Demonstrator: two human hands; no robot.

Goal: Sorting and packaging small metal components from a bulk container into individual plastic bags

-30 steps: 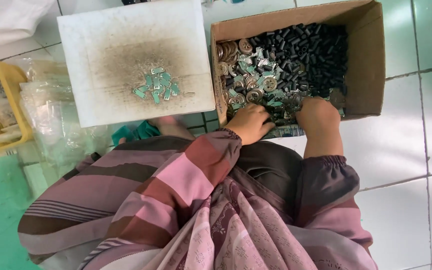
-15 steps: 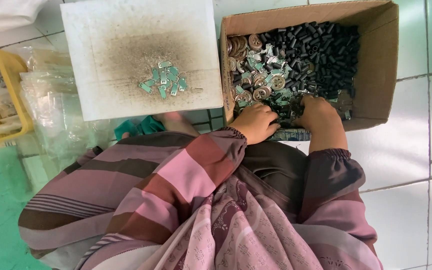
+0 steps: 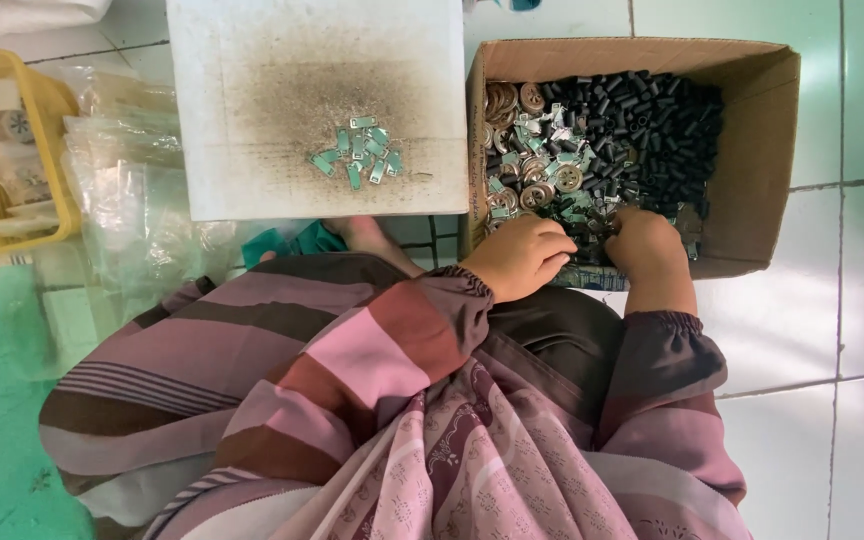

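Both hands are inside the brown cardboard box, at its near edge. The left hand is curled, fingers together; if it holds a piece, I cannot tell. The right hand rests fingers-down in the mixed pile of small black tubes, round metal discs and green-silver clips. To pick well, take one piece lightly from the top. The box walls are close, so lift upward – open room is on the white square board, beside the small heap of green clips
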